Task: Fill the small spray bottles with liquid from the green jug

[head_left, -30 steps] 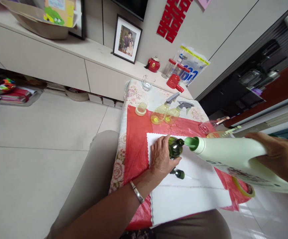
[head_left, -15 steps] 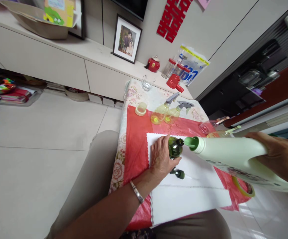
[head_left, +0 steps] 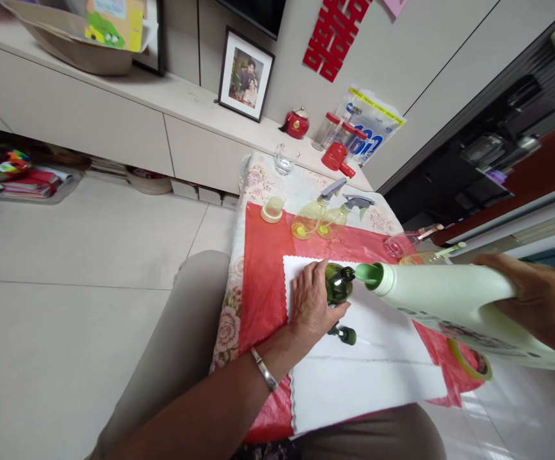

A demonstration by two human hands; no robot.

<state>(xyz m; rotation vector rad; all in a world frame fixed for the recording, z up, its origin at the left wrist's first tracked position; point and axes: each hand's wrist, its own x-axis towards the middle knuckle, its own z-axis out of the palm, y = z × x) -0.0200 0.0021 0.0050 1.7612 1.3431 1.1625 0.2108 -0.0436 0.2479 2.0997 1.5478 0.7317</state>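
My left hand (head_left: 311,300) is wrapped round a small dark green bottle (head_left: 338,285) that stands upright on a white cloth (head_left: 358,370). My right hand (head_left: 540,303) grips the handle end of a large pale green jug (head_left: 454,303), tipped on its side. The jug's green spout (head_left: 369,273) hangs right at the small bottle's open neck. A dark green pump cap (head_left: 345,333) lies on the cloth just below my left hand.
Two yellow spray bottles (head_left: 322,216) and a yellow lid (head_left: 272,209) stand on the red plastic sheet (head_left: 262,268) of the small table. A pink spray bottle (head_left: 404,241) lies further right. A glass (head_left: 284,160), red jars (head_left: 337,137) and a framed photo (head_left: 245,75) are behind. A tape roll (head_left: 471,364) lies under the jug.
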